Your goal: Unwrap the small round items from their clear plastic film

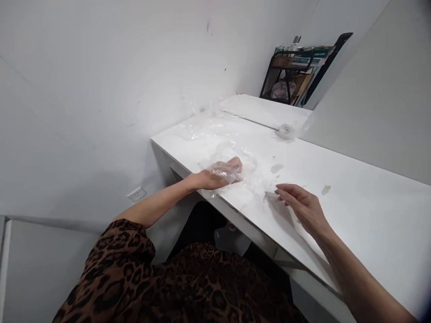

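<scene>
My left hand (224,174) is closed in a loose fist near the table's front edge, with thin clear plastic film (215,194) wrapped over and around it. The crumpled film spreads on the white tabletop between my hands. To the right, my right hand (301,204) hovers just above the table, thumb and fingertips brought together. A wisp of the film seems to reach close to these fingertips, but whether they pinch it is too faint to tell. More crinkled clear plastic (212,128) lies behind my left hand, toward the wall.
The white table (363,206) has several worn patches. A small clump of clear plastic (286,131) lies at its back beside a grey panel (380,98). Behind stands a dark shelf (286,72) with boxes. A wall socket (137,194) sits low at left.
</scene>
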`<act>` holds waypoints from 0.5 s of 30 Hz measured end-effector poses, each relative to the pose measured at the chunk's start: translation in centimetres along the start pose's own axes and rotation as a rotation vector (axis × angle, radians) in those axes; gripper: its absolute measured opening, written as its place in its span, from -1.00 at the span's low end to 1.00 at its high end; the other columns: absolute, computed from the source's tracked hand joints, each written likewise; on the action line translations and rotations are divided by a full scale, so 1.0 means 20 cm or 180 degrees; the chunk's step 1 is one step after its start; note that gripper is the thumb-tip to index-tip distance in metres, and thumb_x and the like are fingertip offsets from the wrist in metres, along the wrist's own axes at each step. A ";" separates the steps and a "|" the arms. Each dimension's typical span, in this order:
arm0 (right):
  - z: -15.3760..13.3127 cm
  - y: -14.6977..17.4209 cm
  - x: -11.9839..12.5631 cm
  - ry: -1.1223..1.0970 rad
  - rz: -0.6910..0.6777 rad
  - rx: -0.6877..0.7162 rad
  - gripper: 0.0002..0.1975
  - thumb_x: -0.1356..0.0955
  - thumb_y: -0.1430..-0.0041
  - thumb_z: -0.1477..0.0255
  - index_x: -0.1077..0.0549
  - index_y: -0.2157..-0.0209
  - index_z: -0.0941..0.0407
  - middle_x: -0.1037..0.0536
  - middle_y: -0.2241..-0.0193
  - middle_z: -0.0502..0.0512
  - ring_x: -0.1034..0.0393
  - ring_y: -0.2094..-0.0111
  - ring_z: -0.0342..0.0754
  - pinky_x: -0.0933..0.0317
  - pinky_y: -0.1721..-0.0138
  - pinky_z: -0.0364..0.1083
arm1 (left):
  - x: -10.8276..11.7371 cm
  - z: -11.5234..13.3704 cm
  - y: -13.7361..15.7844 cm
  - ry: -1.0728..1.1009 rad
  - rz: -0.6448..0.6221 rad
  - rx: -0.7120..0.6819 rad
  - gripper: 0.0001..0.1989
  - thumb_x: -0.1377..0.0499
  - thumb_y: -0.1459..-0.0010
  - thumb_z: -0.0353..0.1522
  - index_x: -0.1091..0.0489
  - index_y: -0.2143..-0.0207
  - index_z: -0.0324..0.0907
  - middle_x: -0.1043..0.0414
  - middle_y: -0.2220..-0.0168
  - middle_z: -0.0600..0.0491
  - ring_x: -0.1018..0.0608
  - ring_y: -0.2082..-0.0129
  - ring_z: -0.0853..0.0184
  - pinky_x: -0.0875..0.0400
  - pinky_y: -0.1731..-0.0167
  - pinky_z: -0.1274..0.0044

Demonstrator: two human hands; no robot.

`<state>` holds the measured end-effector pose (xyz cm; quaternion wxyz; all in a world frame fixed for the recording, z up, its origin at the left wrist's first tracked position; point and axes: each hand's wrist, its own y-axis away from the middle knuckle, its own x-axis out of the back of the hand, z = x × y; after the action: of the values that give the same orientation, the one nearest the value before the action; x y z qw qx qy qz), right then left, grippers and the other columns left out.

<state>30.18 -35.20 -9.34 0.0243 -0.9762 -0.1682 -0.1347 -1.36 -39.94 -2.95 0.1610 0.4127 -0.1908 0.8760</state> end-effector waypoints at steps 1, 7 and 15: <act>0.03 0.00 0.02 -0.0052 0.0045 -0.0100 -0.70 -0.50 -0.14 0.02 -0.64 0.18 -0.13 -0.65 0.22 0.13 -0.52 0.25 0.13 -0.41 0.15 0.15 | 0.06 -0.02 -0.03 -0.0018 0.0152 -0.0012 -0.79 -0.18 -0.36 -0.18 -0.44 0.17 -0.14 -0.50 0.09 -0.08 -0.56 0.16 0.23 -0.53 0.03 0.31; 0.07 0.00 0.02 -0.0007 -0.0073 -0.0356 -0.53 -0.51 -0.09 -0.08 -0.66 0.14 -0.03 -0.65 0.27 0.16 -0.52 0.26 0.11 -0.41 0.22 0.08 | 0.50 -0.34 -0.38 -0.1218 0.1574 0.0769 -0.71 -0.41 -0.14 -0.14 -0.54 0.30 -0.18 -0.43 -0.10 -0.12 -0.35 -0.30 -0.10 -0.17 -0.40 0.07; 0.02 0.02 0.01 0.0259 -0.0129 -0.0427 -0.42 -0.44 -0.16 -0.14 -0.65 0.11 0.07 -0.62 0.32 0.15 -0.45 0.29 0.06 -0.31 0.29 0.00 | 0.76 -0.86 -0.65 0.0854 0.2973 0.2383 -0.41 -0.41 -0.19 -0.12 -0.37 -0.12 -0.28 -0.43 -0.15 -0.21 -0.36 -0.35 -0.03 -0.22 -0.38 0.09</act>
<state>30.68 -35.41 -9.69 -0.0370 -0.9658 -0.1774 -0.1856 -16.31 -18.62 1.55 -0.3732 0.2002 -0.0090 0.9058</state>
